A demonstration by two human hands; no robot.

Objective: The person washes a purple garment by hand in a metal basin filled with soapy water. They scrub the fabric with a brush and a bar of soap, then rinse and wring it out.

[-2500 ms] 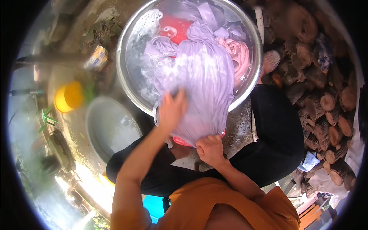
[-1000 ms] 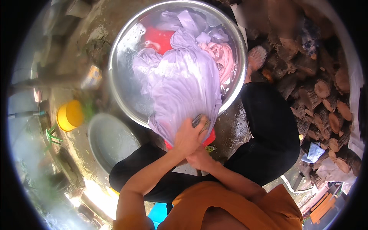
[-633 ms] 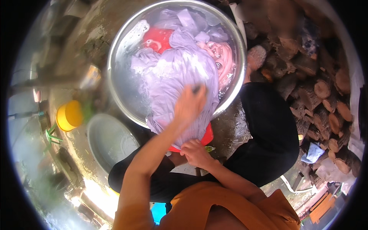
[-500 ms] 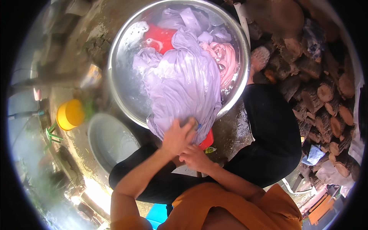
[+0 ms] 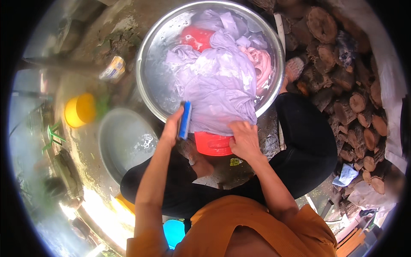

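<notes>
My left hand [image 5: 171,127] grips a blue brush [image 5: 185,120], held up at the near left edge of the wet lavender cloth [image 5: 220,81]. The cloth drapes from a large metal basin [image 5: 145,92] over its near rim. My right hand [image 5: 245,140] is closed on the cloth's near right edge, at the corner of a red plastic board [image 5: 212,144] sticking out from under the cloth. Inside the basin, a pink cloth [image 5: 261,64] lies bunched at the right. A red patch [image 5: 197,38] shows at the back; I cannot tell whether it belongs to the board.
A grey tub [image 5: 111,147] with water stands left of my knee, with a yellow container [image 5: 80,110] beyond it. A small packet [image 5: 113,68] lies left of the basin. Stacked firewood [image 5: 357,115] lines the right side, next to a white pipe [image 5: 280,32].
My hands have moved apart: the left went left with the brush, the right moved right and took the cloth's edge. The cloth's near edge has shifted back, baring more of the red board.
</notes>
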